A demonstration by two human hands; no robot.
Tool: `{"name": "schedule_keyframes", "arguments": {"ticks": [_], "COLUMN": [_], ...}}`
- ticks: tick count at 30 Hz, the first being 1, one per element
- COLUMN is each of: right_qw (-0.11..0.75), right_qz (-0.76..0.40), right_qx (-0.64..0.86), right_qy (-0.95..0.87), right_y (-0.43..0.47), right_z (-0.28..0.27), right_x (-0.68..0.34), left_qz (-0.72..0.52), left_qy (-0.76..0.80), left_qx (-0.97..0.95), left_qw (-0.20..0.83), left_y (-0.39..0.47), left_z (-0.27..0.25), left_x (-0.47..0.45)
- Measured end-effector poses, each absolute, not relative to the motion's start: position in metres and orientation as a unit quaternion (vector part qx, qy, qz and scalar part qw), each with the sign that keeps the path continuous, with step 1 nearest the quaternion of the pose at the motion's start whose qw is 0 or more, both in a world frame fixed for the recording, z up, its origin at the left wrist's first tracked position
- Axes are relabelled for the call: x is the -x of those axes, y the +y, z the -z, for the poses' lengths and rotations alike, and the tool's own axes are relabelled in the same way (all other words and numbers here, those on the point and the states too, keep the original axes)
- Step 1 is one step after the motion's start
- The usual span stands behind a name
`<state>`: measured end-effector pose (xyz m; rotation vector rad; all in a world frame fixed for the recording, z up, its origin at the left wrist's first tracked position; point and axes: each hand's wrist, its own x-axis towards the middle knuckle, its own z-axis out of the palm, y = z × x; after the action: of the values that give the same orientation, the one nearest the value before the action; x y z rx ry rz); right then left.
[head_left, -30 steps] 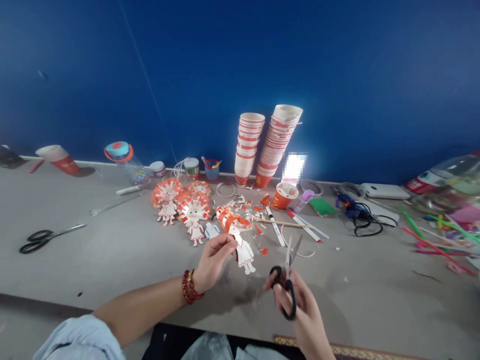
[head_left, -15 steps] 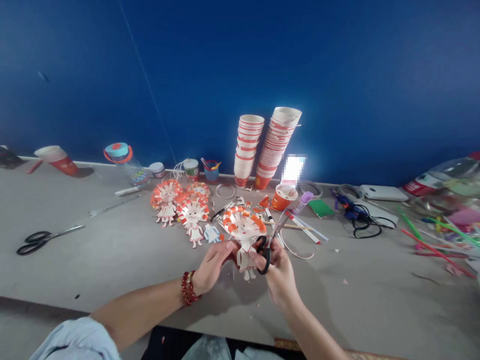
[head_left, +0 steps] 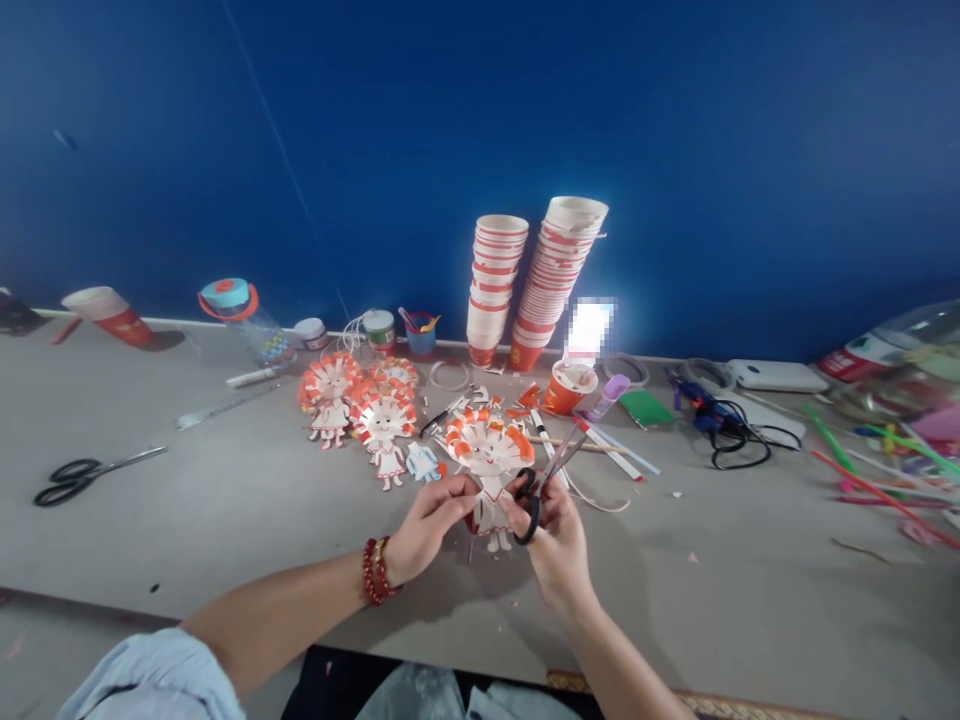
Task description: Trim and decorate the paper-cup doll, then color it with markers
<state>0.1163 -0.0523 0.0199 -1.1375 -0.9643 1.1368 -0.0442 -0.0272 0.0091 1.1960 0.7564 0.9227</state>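
Note:
A paper doll [head_left: 491, 512] with a curled orange-and-white fringe round its smiling head is held upright between my hands, over the table. My left hand [head_left: 426, 528] pinches its left edge at the arm. My right hand [head_left: 561, 545] holds black-handled scissors [head_left: 534, 512], blades pointing up and away, while its thumb presses on the doll's right side. Just beyond my left hand lie a similar finished-looking doll [head_left: 384, 425], another doll [head_left: 328, 400] and a small light-blue paper cutout [head_left: 422, 462].
Two tall stacks of paper cups [head_left: 496, 285] stand against the blue wall, beside a cup [head_left: 568, 388] with a glowing screen above it. A second pair of scissors [head_left: 97, 470] lies left. Right are a corded blue tool [head_left: 709, 418] and coloured strips [head_left: 877, 490].
My left fingers have shifted and now pinch the doll's edge. The scissors remain in my right hand, and the view has tilted slightly.

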Motion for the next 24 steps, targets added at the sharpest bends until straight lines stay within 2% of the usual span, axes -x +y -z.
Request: {"name": "schedule_keyframes", "arguments": {"ticks": [4, 9, 24], "right_qw": [0.590, 0.598, 0.588], "right_qz": [-0.485, -0.484, -0.490], "right_qx": [0.500, 0.497, 0.499], "right_qy": [-0.407, -0.402, -0.406], "right_y": [-0.052, -0.052, -0.051], "right_z": [-0.019, -0.020, -0.020], "right_x": [-0.116, -0.116, -0.116], "left_qz": [-0.437, -0.412, -0.419], "left_qy": [0.352, 0.346, 0.336], "left_qx": [-0.499, -0.512, -0.575], "left_qw": [0.661, 0.669, 0.617], "left_y": [-0.028, -0.029, -0.026], "left_z": [-0.006, -0.013, -0.017], "left_x": [0.043, 0.042, 0.045]}}
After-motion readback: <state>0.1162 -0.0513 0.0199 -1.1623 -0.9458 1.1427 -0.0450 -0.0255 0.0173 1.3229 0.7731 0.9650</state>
